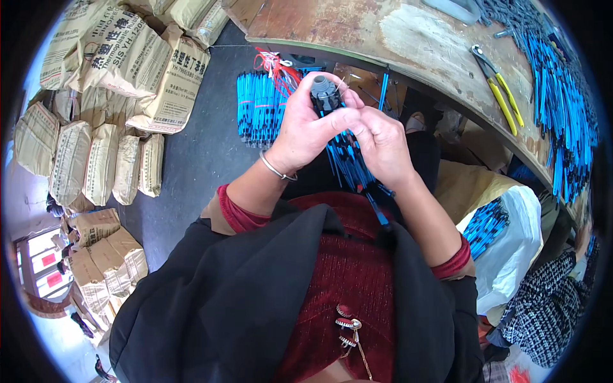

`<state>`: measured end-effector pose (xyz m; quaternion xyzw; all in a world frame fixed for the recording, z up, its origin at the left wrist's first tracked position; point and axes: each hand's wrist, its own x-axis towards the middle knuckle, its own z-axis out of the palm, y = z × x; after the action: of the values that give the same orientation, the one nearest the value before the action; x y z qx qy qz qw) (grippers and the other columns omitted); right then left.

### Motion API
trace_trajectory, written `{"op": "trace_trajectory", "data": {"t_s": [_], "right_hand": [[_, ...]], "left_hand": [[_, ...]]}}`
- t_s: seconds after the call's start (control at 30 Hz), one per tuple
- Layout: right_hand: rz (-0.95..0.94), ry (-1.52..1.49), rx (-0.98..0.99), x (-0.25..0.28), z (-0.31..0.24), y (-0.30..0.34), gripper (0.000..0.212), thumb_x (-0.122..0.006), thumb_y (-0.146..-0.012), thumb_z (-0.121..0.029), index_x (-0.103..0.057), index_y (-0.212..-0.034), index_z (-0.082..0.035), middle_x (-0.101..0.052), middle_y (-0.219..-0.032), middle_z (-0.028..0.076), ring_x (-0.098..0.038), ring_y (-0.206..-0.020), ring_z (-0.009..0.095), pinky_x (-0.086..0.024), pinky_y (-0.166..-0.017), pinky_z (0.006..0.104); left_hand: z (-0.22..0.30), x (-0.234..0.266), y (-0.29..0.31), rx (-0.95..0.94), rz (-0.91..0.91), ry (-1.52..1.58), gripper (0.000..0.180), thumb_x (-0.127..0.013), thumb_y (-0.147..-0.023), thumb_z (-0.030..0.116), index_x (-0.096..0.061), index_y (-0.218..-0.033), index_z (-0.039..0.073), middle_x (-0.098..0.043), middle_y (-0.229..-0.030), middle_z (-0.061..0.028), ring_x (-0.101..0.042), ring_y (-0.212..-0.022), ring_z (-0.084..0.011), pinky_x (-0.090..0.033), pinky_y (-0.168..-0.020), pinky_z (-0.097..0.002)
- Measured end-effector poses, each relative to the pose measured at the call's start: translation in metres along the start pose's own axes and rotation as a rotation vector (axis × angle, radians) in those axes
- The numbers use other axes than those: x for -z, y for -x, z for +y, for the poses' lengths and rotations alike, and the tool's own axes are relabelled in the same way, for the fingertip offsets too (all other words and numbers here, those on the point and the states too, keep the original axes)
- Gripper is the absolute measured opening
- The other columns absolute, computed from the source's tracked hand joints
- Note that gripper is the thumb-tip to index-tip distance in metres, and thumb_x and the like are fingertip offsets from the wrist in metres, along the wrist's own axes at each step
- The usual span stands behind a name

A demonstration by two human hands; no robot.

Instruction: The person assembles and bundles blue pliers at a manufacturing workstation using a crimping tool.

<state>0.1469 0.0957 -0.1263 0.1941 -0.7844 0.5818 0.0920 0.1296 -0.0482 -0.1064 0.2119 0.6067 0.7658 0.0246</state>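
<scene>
Blue and black is the bundle of thin rods (348, 156) we find at the centre of the scene, its lower part reaching toward the red velvety top. At its far end we see a dark grey, ribbed, round-ended piece (325, 92). The left hand (300, 124) wraps firmly around this end, thumb laid across, probably to keep the slim pieces from spreading. The right hand (386, 143) is curled in against the left thumb; it seems to lend steadiness, but we cannot tell what its hidden fingertips close on.

Just left and far of the hands, more blue rods sit in banded bundles (260, 108), perhaps tied to keep them even, beside a tangle of red and white cord (274, 67). On the scuffed wooden table (421, 38) at far right, yellow-handled pliers (504, 102) lie close to a loose heap of blue rods (562, 105).

Among containers, we notice a white woven-looking sack (530, 217) at right, open, with blue-and-black rods (485, 226) inside. A translucent plastic tray (471, 17) sits at the far edge; its contents escape us. At left, we cannot see inside the printed brown paper sacks (169, 89) or, nearer, the brown cardboard cartons (99, 262).
</scene>
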Motion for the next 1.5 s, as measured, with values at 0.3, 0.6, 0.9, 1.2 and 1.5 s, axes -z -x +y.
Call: {"op": "trace_trajectory", "data": {"t_s": [0.3,0.6,0.9,1.2,1.5], "right_hand": [[0.136,0.132,0.000,-0.009,-0.018,0.013,0.009,-0.057,-0.083,-0.004,-0.058,-0.089,0.003,-0.055,-0.072,0.015,-0.055,-0.061,0.029,-0.045,-0.057,0.0335],[-0.042,-0.043,0.084,0.010,-0.005,0.006,0.009,-0.059,-0.082,-0.007,-0.058,-0.087,0.000,-0.054,-0.070,0.014,-0.056,-0.059,0.031,-0.045,-0.053,0.0373],[0.018,0.297,0.103,0.007,-0.026,0.014,0.010,-0.058,-0.083,-0.006,-0.059,-0.087,0.003,-0.057,-0.072,0.015,-0.056,-0.059,0.029,-0.045,-0.053,0.0340],[0.057,0.419,0.096,0.016,-0.025,0.026,0.012,-0.061,-0.078,-0.005,-0.059,-0.088,0.000,-0.059,-0.077,0.011,-0.059,-0.063,0.027,-0.048,-0.055,0.0334],[0.132,0.100,0.042,0.012,0.015,0.035,0.009,-0.061,-0.077,-0.002,-0.061,-0.086,0.001,-0.060,-0.078,0.012,-0.059,-0.067,0.026,-0.048,-0.061,0.0313]], "left_hand": [[0.001,-0.017,-0.005,0.093,0.270,0.064,0.008,-0.057,-0.083,0.005,-0.050,-0.086,0.001,-0.059,-0.073,-0.0072,-0.058,-0.069,-0.0146,-0.049,-0.067,-0.0288],[0.005,-0.010,-0.004,0.146,0.158,0.122,0.007,-0.057,-0.083,0.005,-0.052,-0.087,0.002,-0.060,-0.074,-0.0107,-0.060,-0.073,-0.0193,-0.049,-0.071,-0.0330],[0.007,-0.015,-0.003,0.137,0.167,0.080,0.007,-0.057,-0.082,0.004,-0.052,-0.087,0.002,-0.063,-0.080,-0.0148,-0.062,-0.078,-0.0213,-0.050,-0.075,-0.0346],[0.010,-0.015,0.001,0.103,0.123,-0.025,0.007,-0.057,-0.082,0.004,-0.052,-0.086,0.000,-0.063,-0.078,-0.0139,-0.062,-0.076,-0.0210,-0.050,-0.073,-0.0341],[0.005,-0.014,-0.004,0.078,-0.054,0.039,0.008,-0.056,-0.082,0.003,-0.052,-0.089,0.000,-0.063,-0.085,-0.0155,-0.062,-0.083,-0.0234,-0.050,-0.077,-0.0358]]}}
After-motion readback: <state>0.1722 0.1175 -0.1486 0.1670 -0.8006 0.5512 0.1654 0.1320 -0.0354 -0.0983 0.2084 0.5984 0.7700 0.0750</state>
